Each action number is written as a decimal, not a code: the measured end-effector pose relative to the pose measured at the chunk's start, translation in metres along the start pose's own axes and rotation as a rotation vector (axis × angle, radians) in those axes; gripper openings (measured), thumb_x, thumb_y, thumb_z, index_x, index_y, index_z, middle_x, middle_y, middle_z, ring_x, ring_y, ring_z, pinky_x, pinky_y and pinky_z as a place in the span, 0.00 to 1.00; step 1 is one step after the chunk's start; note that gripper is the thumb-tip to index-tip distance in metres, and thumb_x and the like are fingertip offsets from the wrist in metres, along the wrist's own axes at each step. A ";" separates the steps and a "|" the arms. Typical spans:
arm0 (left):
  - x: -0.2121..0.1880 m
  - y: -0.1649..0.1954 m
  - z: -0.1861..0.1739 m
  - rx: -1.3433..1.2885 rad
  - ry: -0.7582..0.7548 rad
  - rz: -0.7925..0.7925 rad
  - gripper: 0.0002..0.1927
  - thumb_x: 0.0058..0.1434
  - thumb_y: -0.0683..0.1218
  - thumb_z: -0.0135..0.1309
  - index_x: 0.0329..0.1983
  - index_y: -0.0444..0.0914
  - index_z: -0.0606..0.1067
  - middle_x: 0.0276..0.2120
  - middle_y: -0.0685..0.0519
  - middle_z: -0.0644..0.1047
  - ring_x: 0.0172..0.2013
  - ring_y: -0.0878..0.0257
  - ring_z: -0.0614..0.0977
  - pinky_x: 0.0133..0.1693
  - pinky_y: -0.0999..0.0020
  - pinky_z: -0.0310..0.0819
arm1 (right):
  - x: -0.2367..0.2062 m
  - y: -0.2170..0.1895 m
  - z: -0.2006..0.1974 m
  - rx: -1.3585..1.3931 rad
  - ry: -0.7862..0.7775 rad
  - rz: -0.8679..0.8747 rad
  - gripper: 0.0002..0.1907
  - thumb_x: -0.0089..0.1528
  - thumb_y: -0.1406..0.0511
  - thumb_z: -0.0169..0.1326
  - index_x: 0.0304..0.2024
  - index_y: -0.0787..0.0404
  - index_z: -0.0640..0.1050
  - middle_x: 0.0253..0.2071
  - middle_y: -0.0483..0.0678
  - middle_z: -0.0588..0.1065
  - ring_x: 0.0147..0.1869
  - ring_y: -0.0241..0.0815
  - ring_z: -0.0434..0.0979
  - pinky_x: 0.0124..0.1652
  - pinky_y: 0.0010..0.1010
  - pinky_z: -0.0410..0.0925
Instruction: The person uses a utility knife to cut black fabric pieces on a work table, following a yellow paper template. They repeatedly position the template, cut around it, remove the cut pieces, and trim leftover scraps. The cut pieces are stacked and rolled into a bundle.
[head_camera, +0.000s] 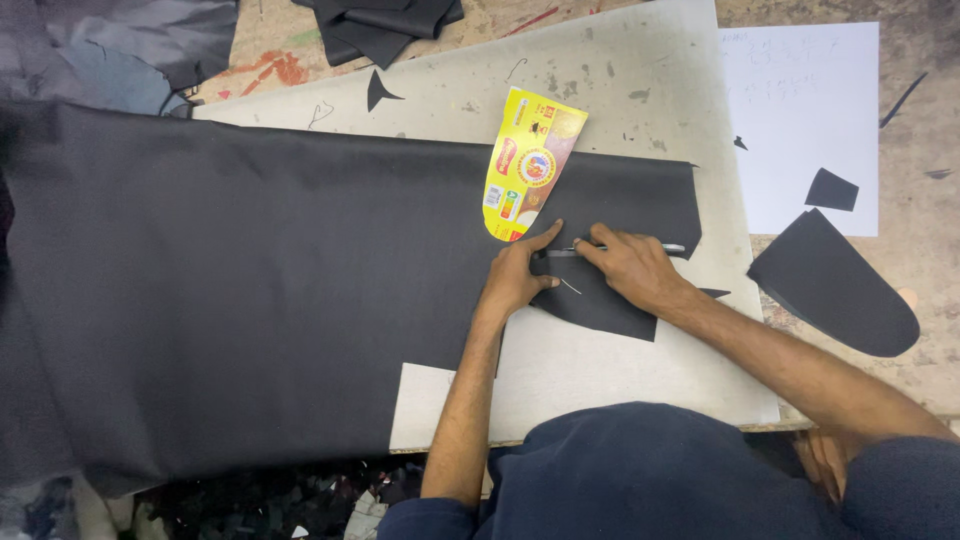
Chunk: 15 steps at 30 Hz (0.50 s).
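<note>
The yellow curved cardboard template (528, 165) lies on the large sheet of black leather-like material (250, 280), near the middle of the grey cutting board (600, 370). The left hand (520, 275) presses flat on the black sheet, its forefinger stretched to the lower tip of the template, grasping nothing. The right hand (630, 265) is clenched around a thin silver cutting tool (640, 248), which lies along the sheet just right of the template. A cut black rounded piece (835, 285) rests past the right edge of the board, below a white paper sheet (800, 120). Folded black pieces (385, 25) lie at the far edge.
</note>
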<state>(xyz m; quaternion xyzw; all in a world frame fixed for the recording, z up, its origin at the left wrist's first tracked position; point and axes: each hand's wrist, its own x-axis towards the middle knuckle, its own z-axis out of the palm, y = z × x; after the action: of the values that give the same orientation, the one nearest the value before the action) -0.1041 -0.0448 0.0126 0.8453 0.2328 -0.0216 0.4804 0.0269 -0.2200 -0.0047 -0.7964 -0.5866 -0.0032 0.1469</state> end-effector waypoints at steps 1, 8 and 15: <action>0.000 0.000 0.000 -0.004 -0.007 -0.005 0.51 0.41 0.39 0.72 0.70 0.58 0.67 0.53 0.44 0.81 0.54 0.52 0.82 0.55 0.60 0.75 | -0.001 0.001 0.000 -0.006 0.001 -0.013 0.19 0.57 0.72 0.56 0.52 0.57 0.78 0.46 0.52 0.74 0.42 0.49 0.81 0.37 0.39 0.75; 0.001 -0.012 0.000 -0.044 -0.034 0.056 0.52 0.41 0.36 0.72 0.71 0.55 0.66 0.58 0.44 0.78 0.59 0.51 0.79 0.59 0.59 0.71 | -0.038 0.025 -0.012 -0.102 -0.086 0.037 0.24 0.57 0.74 0.55 0.56 0.55 0.77 0.48 0.53 0.73 0.41 0.49 0.81 0.35 0.37 0.76; 0.004 -0.013 -0.012 -0.239 -0.141 0.146 0.52 0.40 0.35 0.72 0.70 0.47 0.66 0.63 0.47 0.72 0.61 0.51 0.74 0.63 0.57 0.68 | -0.043 0.028 -0.022 -0.092 -0.258 0.199 0.27 0.58 0.74 0.57 0.61 0.53 0.75 0.53 0.49 0.73 0.45 0.44 0.82 0.38 0.31 0.78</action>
<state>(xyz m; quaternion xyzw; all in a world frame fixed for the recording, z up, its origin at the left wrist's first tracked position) -0.1084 -0.0278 0.0073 0.7931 0.1374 -0.0180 0.5931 0.0431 -0.2730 0.0027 -0.8502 -0.5182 0.0868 0.0332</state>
